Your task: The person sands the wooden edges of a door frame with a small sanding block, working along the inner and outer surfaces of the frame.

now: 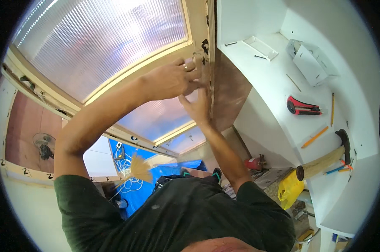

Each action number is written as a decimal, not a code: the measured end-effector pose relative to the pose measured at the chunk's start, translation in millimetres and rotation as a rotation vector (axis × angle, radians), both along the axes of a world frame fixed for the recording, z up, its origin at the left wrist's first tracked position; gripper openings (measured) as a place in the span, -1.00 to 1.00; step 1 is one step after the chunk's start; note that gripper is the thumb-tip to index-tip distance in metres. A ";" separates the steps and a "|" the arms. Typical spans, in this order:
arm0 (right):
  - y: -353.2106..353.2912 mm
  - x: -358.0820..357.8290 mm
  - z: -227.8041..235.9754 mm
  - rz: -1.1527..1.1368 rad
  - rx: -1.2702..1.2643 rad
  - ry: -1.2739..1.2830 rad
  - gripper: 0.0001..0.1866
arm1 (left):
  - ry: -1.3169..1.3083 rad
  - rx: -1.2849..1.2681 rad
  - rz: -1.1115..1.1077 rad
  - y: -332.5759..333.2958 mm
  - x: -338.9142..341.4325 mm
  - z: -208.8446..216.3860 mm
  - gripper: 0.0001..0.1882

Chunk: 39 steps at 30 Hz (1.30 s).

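Observation:
Both hands meet at the edge stile of a cream wooden door with ribbed translucent glass. My left hand reaches across from the left, a ring on one finger. Its fingers are curled and closed against the stile; whatever they hold is hidden or too small to name. Just below, my right hand comes up with its thumb apart, its fingertips meeting the left hand's fingers. Those fingertips are partly covered, so its grip does not show. Dark marks and cut-outs lie along the door edge near the hands.
At right, a white shelf carries a red utility knife, pencils, a hammer, screws and a clear box. Below are a yellow bag, a red cylinder, a broom and blue sheeting.

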State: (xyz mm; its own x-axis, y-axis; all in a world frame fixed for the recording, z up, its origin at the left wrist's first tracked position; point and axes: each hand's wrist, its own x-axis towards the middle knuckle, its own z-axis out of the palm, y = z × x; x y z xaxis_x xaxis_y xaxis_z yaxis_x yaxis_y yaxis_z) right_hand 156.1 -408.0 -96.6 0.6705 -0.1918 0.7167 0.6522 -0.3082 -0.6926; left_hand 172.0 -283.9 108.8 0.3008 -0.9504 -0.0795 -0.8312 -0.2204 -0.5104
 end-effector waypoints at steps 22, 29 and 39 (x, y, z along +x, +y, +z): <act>-39.1 86.7 217.5 -0.190 -0.055 -0.331 -0.49 | -0.179 -0.055 0.041 -32.9 55.6 189.4 -0.88; -24.0 91.2 186.9 -0.266 -0.025 -0.340 -0.48 | -0.165 -0.086 -0.095 -20.5 52.6 173.4 -0.87; -20.0 84.9 142.2 -0.305 -0.007 -0.273 -0.49 | -0.197 -0.110 -0.225 -20.0 70.4 128.6 -0.86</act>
